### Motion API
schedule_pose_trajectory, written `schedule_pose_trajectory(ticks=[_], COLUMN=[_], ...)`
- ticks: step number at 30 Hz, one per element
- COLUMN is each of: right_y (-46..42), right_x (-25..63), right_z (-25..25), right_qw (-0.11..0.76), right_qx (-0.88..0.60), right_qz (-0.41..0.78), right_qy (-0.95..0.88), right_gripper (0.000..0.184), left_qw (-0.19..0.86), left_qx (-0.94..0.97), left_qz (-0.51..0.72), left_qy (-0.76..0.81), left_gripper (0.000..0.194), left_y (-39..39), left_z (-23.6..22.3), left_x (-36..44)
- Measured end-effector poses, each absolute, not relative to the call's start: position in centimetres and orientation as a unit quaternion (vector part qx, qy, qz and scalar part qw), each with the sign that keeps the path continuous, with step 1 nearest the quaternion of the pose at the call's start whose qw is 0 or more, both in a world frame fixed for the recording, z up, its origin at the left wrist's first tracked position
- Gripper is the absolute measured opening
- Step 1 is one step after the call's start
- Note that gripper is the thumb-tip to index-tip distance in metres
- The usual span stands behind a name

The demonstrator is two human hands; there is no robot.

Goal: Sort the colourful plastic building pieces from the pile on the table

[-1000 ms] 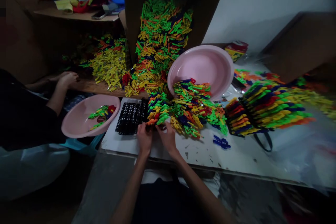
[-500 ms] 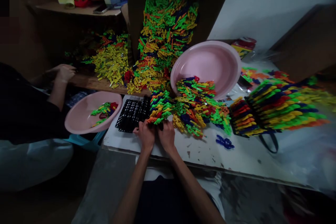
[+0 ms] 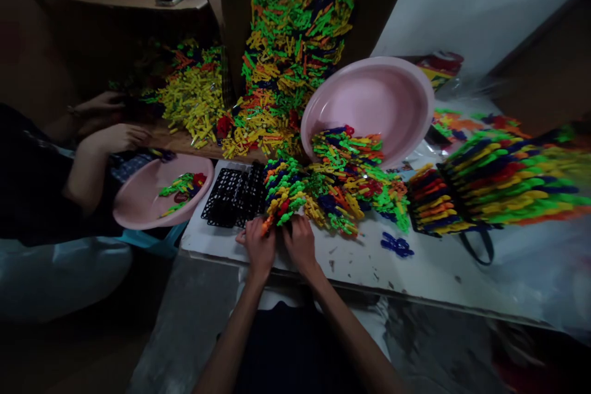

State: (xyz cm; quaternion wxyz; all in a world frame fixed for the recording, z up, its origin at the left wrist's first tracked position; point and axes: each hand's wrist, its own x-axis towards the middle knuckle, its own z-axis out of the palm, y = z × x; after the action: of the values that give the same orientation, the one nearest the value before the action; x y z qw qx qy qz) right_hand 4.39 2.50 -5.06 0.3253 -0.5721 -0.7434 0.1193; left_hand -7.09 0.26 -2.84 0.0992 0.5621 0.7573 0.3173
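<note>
My left hand (image 3: 260, 246) is at the near end of a bundle of small coloured plastic pieces (image 3: 285, 188), its fingers bent around an orange piece (image 3: 266, 225). Close beside it, my right hand (image 3: 300, 240) has its fingers curled at the same end of the bundle; what they grip is hidden. The pieces are green, yellow, orange, blue and red and lie in slanting rows. Left of the bundle are black plastic grids (image 3: 231, 194). A loose heap of similar pieces (image 3: 337, 200) touches its right side.
A pink basin (image 3: 369, 95) leans behind the heap. Dark blue pieces (image 3: 396, 245) and black racks filled with coloured pieces (image 3: 512, 188) lie to the right on the white table (image 3: 364, 271). At left, a co-worker's hands (image 3: 117, 135) are near another pink basin (image 3: 138, 197).
My view has shifted slightly. An orange piece now shows at my left fingers. The co-worker's hands have moved apart, one now nearer the left basin.
</note>
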Motion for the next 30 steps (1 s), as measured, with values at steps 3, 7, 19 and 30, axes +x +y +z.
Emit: schedule_pose_trajectory(ticks=[3,7,19,30], right_y=[2.5,2.3,2.2,1.9], right_x=[4.4,4.3,3.5,3.8], right_z=[-4.7,-4.0,-4.1,-3.5], right_qw=[0.317,0.295,0.282,0.355], right_qx=[-0.569,-0.589,-0.632,-0.604], right_qz=[0.117,0.12,0.115,0.162], right_qy=[-0.75,-0.742,-0.713,-0.695], right_gripper=[0.024,0.025,0.021,0.028], left_qw=[0.091,0.082,0.114,0.181], left_qx=[0.576,0.612,0.628,0.558], left_qz=[0.287,0.251,0.191,0.313], left_qy=[0.76,0.745,0.746,0.747], left_gripper=[0.013,0.018,0.023,0.021], left_y=[0.4,0.4,1.6,0.3], left_z=[-2.6,-1.9,-1.5,-1.1], left_x=[-7.3,-7.7,-7.9,-8.0])
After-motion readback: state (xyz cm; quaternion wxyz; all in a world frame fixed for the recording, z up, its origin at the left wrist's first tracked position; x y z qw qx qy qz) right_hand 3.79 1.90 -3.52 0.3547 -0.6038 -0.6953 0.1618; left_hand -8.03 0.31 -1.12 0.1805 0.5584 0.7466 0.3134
